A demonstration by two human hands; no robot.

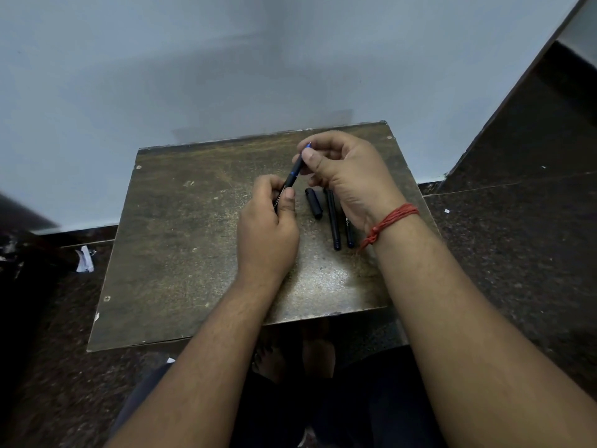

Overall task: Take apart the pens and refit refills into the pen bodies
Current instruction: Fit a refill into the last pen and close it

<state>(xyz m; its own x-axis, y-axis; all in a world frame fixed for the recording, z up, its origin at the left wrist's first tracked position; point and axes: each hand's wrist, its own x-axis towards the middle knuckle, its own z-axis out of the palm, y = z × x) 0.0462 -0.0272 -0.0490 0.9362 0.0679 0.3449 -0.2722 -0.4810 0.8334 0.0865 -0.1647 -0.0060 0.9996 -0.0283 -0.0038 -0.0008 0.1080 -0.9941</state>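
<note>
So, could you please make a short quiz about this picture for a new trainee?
1. True or false: the black pen lies flat on the board.
2. Which wrist wears the red thread band? A) left B) right C) both
3. Fill in: the loose black cap lies on the board between the left hand and the ____ hand.

Key:
1. False: both hands hold it above the board, one at each end.
2. B
3. right; two more pens lie beside the cap, partly under that hand.
</note>
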